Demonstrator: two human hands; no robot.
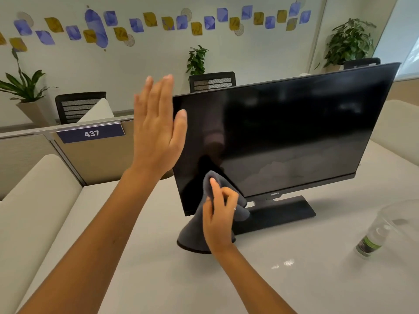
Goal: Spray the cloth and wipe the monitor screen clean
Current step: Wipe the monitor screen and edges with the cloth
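The right hand (218,214) is gripping the cloth (199,232) and pressing its upper fold against the lower left corner of the screen (283,137); the cloth's tail is draping onto the counter (158,279). The left hand (158,132) is spreading open, flat beside the monitor's left edge, seemingly bracing it. The unwiped glass is stretching rightward and upward from the cloth, its long axis running across, so the right hand is nearer. The spray bottle (374,236) is standing well apart at right.
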